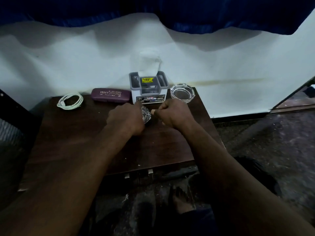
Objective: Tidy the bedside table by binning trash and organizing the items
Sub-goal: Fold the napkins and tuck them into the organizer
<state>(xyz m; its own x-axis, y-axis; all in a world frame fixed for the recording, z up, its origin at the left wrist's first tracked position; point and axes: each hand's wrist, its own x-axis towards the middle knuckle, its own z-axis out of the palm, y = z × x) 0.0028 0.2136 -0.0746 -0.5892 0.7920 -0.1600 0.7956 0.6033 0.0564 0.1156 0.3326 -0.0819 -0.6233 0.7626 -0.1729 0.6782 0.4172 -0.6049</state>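
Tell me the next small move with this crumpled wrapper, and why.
Probably lift the wrapper off the table and bin it. The left hand and right hand both pinch it, while the cable, glasses case, tissue box and ashtray already line the back edge.

The table (71,133) was dark brown with a faint wood grain. A white cable (69,101) lay beside a purple spectacle case (110,95) with pale lettering. The tissue holder (148,92) was white with a grey top, a yellow sticker (147,80) and a white tissue (148,62). The ashtray (182,93) was clear glass. The crumpled wrapper (146,114) looked silvery, possibly transparent. A yellowish streak (221,81) crossed the white wall (68,65) under a deep blue curtain (170,7).
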